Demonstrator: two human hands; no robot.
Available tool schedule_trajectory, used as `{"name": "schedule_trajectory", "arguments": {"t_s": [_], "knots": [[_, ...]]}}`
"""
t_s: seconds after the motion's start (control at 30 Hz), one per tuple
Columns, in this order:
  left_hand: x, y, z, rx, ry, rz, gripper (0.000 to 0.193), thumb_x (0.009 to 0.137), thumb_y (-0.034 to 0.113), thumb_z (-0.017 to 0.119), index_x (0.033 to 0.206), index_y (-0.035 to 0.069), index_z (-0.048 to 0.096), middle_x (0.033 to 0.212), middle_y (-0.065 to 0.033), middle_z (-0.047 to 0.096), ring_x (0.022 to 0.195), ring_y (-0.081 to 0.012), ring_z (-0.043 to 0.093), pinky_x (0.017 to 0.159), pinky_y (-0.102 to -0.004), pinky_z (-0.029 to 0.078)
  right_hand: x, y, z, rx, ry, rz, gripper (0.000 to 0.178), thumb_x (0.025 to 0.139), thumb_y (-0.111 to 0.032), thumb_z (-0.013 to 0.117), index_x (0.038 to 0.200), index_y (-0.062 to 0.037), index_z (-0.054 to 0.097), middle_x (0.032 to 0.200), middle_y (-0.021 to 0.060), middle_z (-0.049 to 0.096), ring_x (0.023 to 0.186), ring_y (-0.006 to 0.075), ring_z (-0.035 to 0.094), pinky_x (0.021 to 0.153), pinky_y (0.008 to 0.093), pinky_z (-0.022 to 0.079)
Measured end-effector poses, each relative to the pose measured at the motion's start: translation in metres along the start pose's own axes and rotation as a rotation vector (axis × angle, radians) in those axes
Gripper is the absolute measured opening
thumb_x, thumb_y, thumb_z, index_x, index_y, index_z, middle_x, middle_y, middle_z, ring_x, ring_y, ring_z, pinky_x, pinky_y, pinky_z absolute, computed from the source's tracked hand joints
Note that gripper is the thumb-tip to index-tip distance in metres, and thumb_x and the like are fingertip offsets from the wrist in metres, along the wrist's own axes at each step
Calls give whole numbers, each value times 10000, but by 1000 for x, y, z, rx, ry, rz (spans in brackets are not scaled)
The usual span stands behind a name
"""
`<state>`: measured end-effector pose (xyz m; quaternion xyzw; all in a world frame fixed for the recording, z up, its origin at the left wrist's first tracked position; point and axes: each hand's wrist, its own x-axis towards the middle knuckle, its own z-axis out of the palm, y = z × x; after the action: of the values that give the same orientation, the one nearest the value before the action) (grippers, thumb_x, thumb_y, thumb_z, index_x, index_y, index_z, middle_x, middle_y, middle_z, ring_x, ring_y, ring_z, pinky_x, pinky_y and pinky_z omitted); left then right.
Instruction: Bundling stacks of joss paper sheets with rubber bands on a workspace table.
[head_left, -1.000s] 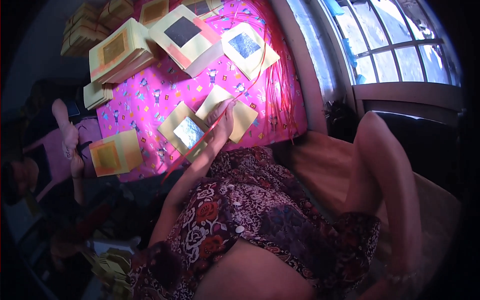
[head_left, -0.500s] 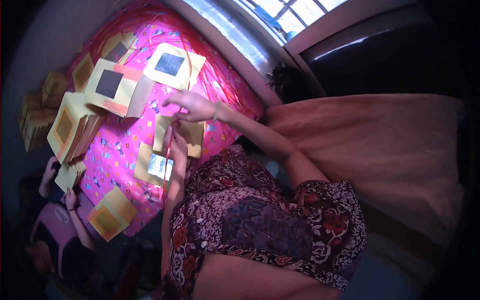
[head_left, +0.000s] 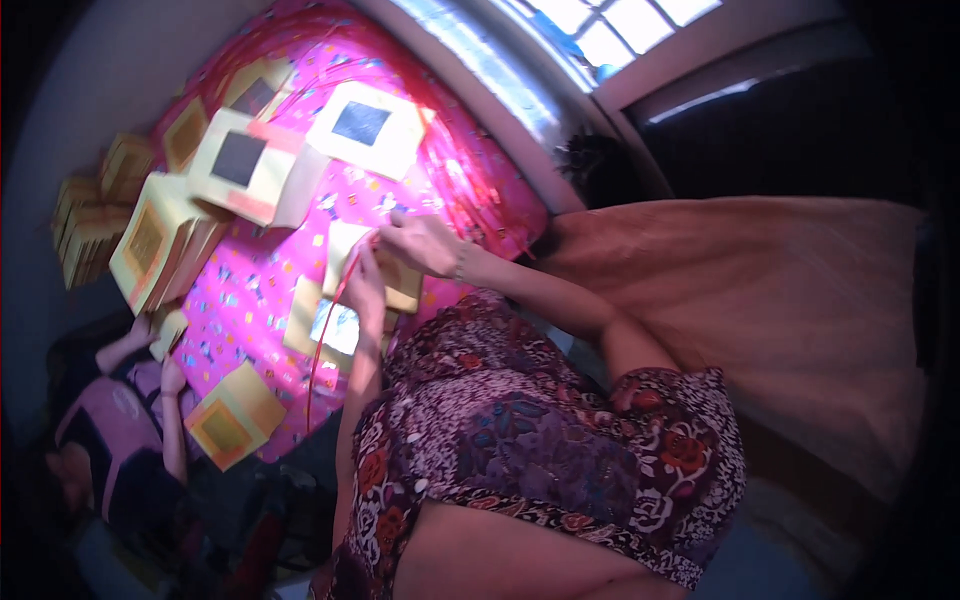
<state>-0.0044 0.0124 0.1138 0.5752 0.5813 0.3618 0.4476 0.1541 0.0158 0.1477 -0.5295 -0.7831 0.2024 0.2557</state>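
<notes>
My left hand [head_left: 368, 285] is closed on a thin red strip [head_left: 322, 340], whose loose length hangs down past the table's near edge. Close beside it, my right hand [head_left: 424, 244] has its fingers curled and pinched at the strip's upper end. Beneath both hands lies a yellow paper stack [head_left: 404, 290], partly covered by them. A yellow sheet with a shiny silver square [head_left: 337, 327] rests next to my left wrist.
A pink patterned table cover [head_left: 240, 310] bears several stacks of paper with square patches [head_left: 240, 158]. Many red strips [head_left: 455, 150] lie along its far and right edges. Tied bundles [head_left: 90, 240] stand at left. Another person [head_left: 120, 430] holds folded paper at lower left. A brown cloth-covered surface [head_left: 740, 300] is at right.
My right hand has gone from spread fingers to a pinch, and has come down beside my left. The strip's loose end has swung left. The other person's hands have shifted with their paper.
</notes>
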Motion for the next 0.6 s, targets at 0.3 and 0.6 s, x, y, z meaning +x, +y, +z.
{"name": "schedule_trajectory", "arguments": {"t_s": [0.3, 0.6], "knots": [[-3, -8, -8, -75, 136, -83, 267, 964, 161, 495, 1117, -4, 639, 884, -118, 698, 794, -151, 651, 737, -282, 503, -70, -33, 3, 320, -77, 605, 204, 882, -230, 553, 847, -42, 626, 741, 163, 613, 680, 318, 613, 608, 401, 468], [-2, -16, -4, -391, 248, -168, 245, 965, 100, 491, 1141, -15, 617, 846, -59, 656, 669, -76, 575, 654, -213, 489, -110, 7, 47, 837, -83, 843, 300, 914, -288, 565, 785, -29, 645, 651, -38, 514, 629, 61, 444, 577, 250, 371]]}}
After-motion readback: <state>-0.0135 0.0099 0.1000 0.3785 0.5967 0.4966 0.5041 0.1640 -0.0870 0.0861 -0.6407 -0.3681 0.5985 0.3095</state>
